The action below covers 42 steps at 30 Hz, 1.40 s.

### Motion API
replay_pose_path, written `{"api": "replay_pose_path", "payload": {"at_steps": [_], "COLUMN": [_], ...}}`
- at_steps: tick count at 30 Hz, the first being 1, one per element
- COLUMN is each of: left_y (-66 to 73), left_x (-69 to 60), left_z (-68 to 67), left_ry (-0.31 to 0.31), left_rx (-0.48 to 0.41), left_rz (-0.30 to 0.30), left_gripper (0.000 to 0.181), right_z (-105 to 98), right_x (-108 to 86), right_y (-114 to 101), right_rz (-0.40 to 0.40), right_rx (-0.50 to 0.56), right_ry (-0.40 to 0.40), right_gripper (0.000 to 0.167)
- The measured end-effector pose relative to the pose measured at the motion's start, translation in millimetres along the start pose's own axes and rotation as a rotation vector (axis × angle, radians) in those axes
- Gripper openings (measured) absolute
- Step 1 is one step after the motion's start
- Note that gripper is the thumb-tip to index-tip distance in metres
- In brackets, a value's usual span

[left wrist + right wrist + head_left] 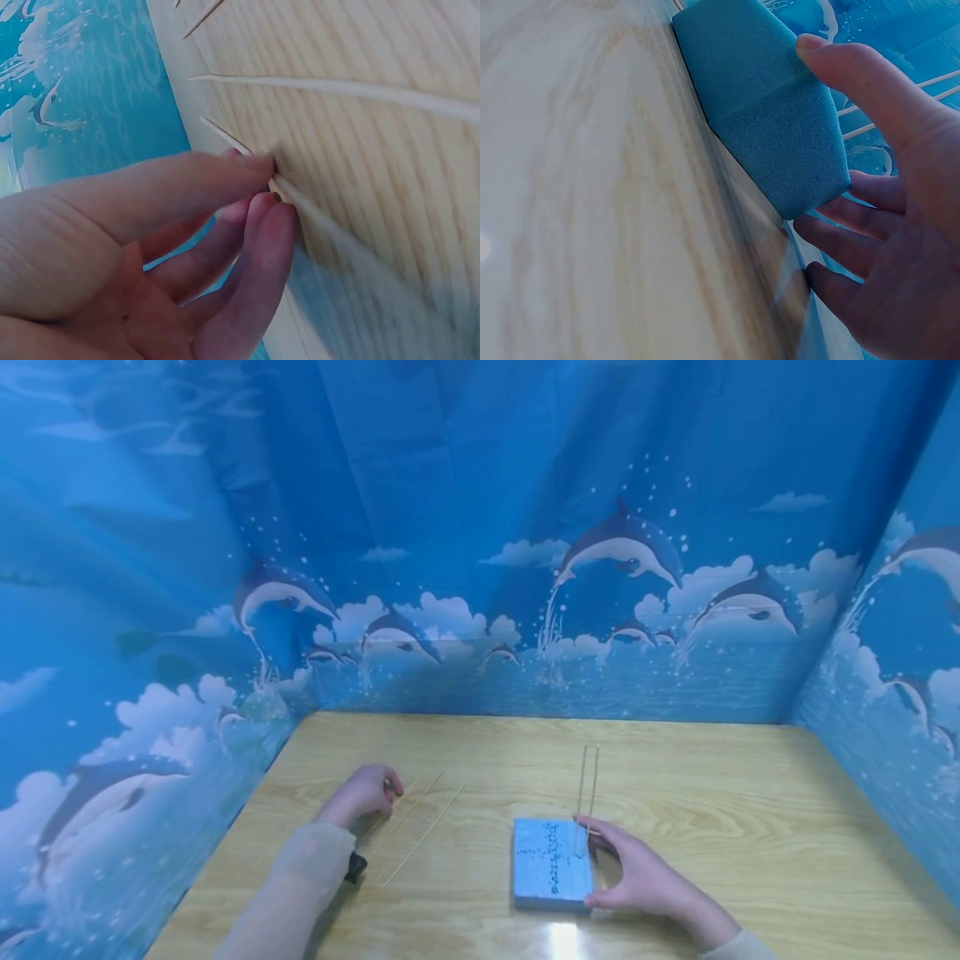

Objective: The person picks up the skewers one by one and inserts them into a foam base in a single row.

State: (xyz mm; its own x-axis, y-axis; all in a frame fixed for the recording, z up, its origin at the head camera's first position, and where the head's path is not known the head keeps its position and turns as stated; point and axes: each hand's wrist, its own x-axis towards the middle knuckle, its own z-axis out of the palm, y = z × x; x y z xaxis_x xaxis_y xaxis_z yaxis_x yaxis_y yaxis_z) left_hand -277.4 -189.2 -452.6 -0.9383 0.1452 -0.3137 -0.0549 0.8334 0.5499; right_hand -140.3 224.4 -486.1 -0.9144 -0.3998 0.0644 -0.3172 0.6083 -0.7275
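At the left of the table, my left hand [372, 789] pinches a thin wooden stick [225, 136] between thumb and fingertips, close to the tabletop. Two more thin sticks [424, 837] lie slanting just right of that hand. A blue foam block [546, 868] with many small dark holes in its top lies flat on the table. Two thin sticks [581, 789] stand up from the block near its right side. My right hand [645, 872] grips the block's right side, thumb at the near corner and fingers at the far one, as the blue block [765, 105] in the right wrist view confirms.
The wood-grain table [712, 802] is bounded by blue curtains [465, 527] printed with dolphins at the back and both sides. A small black object [356, 867] sits at the left wrist. Light glares off the table in front of the block.
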Motion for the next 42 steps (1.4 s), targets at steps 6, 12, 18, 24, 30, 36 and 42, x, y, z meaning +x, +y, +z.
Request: {"api": "replay_pose_path", "payload": {"at_steps": [6, 12, 18, 24, 30, 36, 42], "left_y": [0.0, -3.9, -1.2, 11.4, 34.3, 56.0, 79.0], "left_x": [0.2, 0.9, -4.9, -8.3, -14.5, -21.8, -30.5], "left_z": [0.4, 2.3, -4.9, -16.4, -19.2, -14.8, -9.5], "left_ry": [0.018, 0.021, 0.025, 0.034, 0.031, 0.052, 0.090], "left_rx": [0.001, -0.003, -0.007, -0.062, -0.080, -0.152, -0.284], "left_rz": [0.023, 0.023, 0.071, 0.104, 0.149, 0.248, 0.389], "left_gripper": [0.033, 0.032, 0.030, 0.028, 0.035, 0.038, 0.034], "right_z": [0, 1, 1, 2, 3, 3, 0], "right_x": [0.5, -0.1, -0.6, 0.6, 0.4, 0.6, 0.9], "right_y": [1, 3, 4, 4, 5, 5, 0], "right_rz": [0.000, -0.008, -0.016, -0.014, -0.002, -0.001, 0.026], "right_rx": [-0.004, -0.009, -0.025, -0.026, -0.022, -0.013, 0.000], "right_ry": [0.005, 0.004, 0.007, 0.001, 0.000, -0.001, -0.006], "right_gripper": [0.109, 0.109, 0.109, 0.109, 0.108, 0.109, 0.109]}}
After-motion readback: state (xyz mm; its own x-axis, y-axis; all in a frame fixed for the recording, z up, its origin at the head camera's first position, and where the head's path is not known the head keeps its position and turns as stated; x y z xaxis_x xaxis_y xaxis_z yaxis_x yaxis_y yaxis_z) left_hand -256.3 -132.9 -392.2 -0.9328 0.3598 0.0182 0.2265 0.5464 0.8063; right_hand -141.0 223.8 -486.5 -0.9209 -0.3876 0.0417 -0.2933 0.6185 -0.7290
